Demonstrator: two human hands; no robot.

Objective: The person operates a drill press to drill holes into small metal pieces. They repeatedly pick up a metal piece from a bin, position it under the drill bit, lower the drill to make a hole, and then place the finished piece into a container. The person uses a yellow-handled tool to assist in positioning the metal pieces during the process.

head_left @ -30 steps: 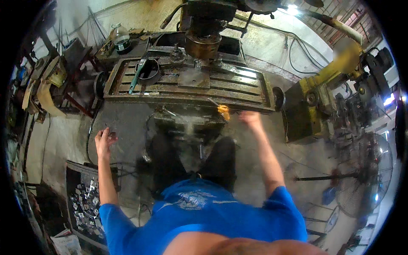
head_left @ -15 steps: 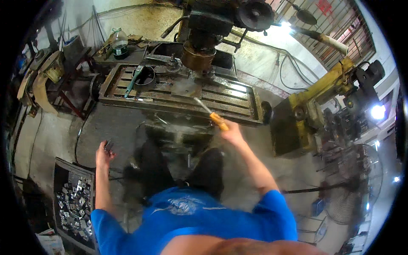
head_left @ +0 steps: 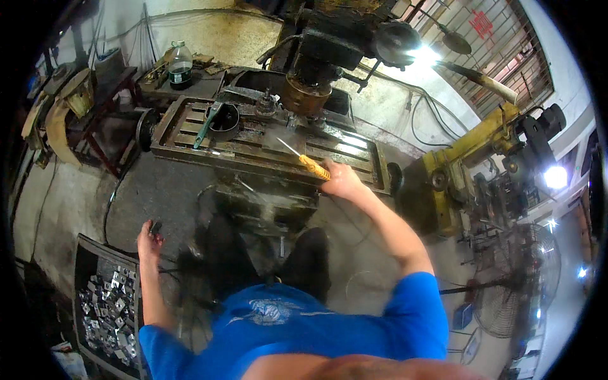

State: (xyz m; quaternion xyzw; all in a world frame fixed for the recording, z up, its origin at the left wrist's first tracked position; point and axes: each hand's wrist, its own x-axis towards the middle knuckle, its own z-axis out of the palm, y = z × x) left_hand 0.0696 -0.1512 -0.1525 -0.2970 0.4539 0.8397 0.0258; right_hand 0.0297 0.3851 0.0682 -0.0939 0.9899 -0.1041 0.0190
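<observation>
My right hand (head_left: 344,182) is closed round the ridged yellow handle of a tool with a thin metal shaft (head_left: 311,166). The shaft points up and left over the slotted table (head_left: 253,149) of a milling machine, below its brass-coloured spindle head (head_left: 306,95). Whether the tip touches anything I cannot tell. Low on the left, my left hand (head_left: 149,246) has its fingers curled on a small dark metal piece (head_left: 156,226). Close by that hand stands a dark tray (head_left: 81,269) full of small metal parts (head_left: 111,310).
On the machine table sit a round dark pan (head_left: 229,128) and a green-handled brush (head_left: 204,132). Behind stands a clear plastic jug (head_left: 180,66). A yellow machine (head_left: 443,183) is on the right, with a standing fan (head_left: 506,304) nearer. Handwheels jut from both table ends.
My right hand has risen slightly, and the tool's tip has shifted left and up over the table. My left hand has lowered a little toward the tray. The whole view has tilted slightly.
</observation>
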